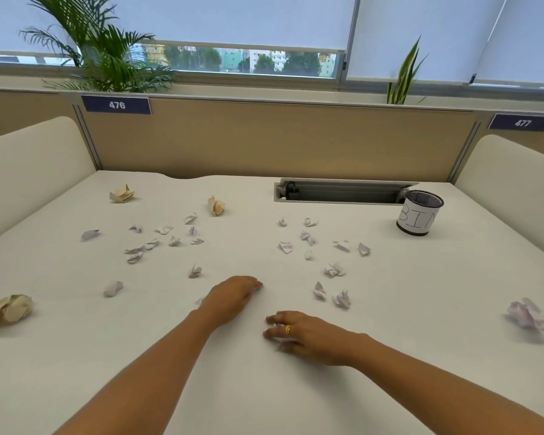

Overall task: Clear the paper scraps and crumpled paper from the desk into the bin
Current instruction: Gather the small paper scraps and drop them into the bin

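Several small white paper scraps (pixel 151 243) lie scattered over the white desk (pixel 421 309), left and right of centre. Tan crumpled balls sit at the back left (pixel 122 193), back centre (pixel 216 206) and near left edge (pixel 8 310). A white crumpled ball (pixel 528 317) lies at the right. The black mesh bin (pixel 419 212), labelled BIN, stands at the back right. My left hand (pixel 233 296) rests flat, palm down, at the desk's centre, with a scrap edge showing at its fingertips. My right hand (pixel 305 334), wearing a gold ring, hovers low beside it with fingers spread and nothing in them.
An open cable tray (pixel 343 192) is set into the desk beside the bin. Cream side panels (pixel 29 171) and a tan back partition (pixel 264 142) wall the desk in. Plants stand behind the partition.
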